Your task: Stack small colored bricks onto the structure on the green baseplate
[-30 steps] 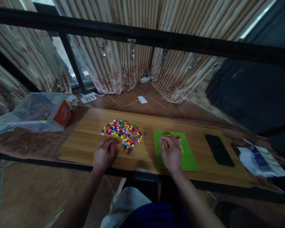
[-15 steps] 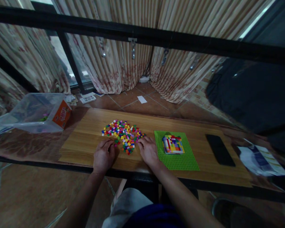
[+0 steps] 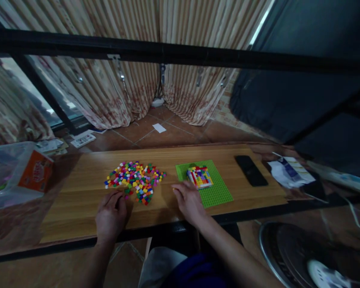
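Note:
A pile of small coloured bricks (image 3: 135,181) lies on the wooden table top (image 3: 78,188). To its right sits a green baseplate (image 3: 219,191) with a small multicoloured brick block (image 3: 199,177) built on it. My left hand (image 3: 111,214) rests on the wood just below the pile's left part, fingers loosely curled, fingertips near the bricks, nothing visible in them. My right hand (image 3: 188,200) lies flat between the pile and the baseplate's left edge, fingers stretched towards the pile.
A black phone (image 3: 251,171) lies right of the baseplate, with a white packet (image 3: 289,172) beyond it. A clear plastic box (image 3: 6,176) with an orange label stands at the left. A fan (image 3: 312,260) is on the floor at lower right. Curtains hang behind.
My right hand left the brick block on the baseplate and moved left to the gap beside the pile. The view has swung to the right. My left hand stays by the pile.

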`<state>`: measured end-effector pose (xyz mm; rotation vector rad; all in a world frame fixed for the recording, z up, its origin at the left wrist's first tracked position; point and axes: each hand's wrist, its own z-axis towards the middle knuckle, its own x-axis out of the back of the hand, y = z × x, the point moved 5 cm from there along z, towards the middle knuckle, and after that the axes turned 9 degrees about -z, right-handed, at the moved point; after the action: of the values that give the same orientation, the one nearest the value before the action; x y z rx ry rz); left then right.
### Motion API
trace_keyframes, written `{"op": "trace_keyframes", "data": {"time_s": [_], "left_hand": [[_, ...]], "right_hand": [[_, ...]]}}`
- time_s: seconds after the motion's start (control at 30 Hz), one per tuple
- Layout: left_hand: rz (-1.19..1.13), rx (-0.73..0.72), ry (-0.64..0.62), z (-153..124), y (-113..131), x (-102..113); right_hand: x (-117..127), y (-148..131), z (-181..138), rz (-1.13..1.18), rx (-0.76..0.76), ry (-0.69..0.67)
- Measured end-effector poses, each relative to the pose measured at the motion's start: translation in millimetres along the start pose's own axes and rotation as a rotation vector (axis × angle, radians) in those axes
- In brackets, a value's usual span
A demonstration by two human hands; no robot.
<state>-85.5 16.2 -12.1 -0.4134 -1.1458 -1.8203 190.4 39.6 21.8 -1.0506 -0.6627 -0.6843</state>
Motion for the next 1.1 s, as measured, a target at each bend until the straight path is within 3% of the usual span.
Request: {"op": "trace_keyframes", "data": {"time_s": [0.2, 0.33, 0.7, 0.93, 1.1], "left_hand": [[0.055, -0.011, 0.003, 1.4, 1.5, 1.7], [0.061, -0.031, -0.002, 2.6, 2.4, 1.6], [0.062, -0.025, 0.003, 3.4, 4.4, 2.9], [0.034, 0.014, -0.003, 2.9, 4.8, 2.7], [0.010, 0.020, -0.009, 2.7, 4.0, 1.9]], "right_hand": [[58.8, 75.4, -6.2, 0.114, -0.294, 0.285], [68.1, 113.0, -2.2, 0.138, -0.475, 0.370], [47.0, 120.3, 11.6, 0.138, -0.543, 0.416], [34.9, 141.7, 9.5, 0.373, -0.672, 0.387], [34.8, 142.4, 9.7, 0.551, -0.661, 0.389]]}}
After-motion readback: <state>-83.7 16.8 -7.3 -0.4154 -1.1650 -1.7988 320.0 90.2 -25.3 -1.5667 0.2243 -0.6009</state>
